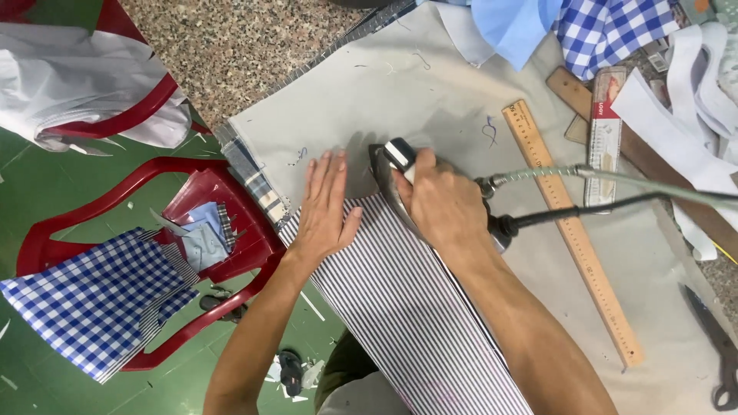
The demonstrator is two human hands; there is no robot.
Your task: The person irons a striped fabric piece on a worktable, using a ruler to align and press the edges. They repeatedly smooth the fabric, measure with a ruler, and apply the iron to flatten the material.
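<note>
- Striped fabric point(407, 307): laid on the grey-covered ironing table point(430, 84), running from its middle down toward the body.
- Left hand point(323, 207): flat, palm down on the upper end of the stripes, fingers straight and slightly spread, fingertips reaching onto the grey cover.
- Right hand point(442, 204): curled tight around the handle of the steam iron point(392, 165), fingers wrapped, knuckles up; iron resting on the fabric's top edge, just beside the left hand.
- Wooden ruler point(573, 230): lying to the right, near the iron's hose.

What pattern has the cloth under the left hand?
Thin dark and white stripes on the cloth, seen in the head view.
</note>
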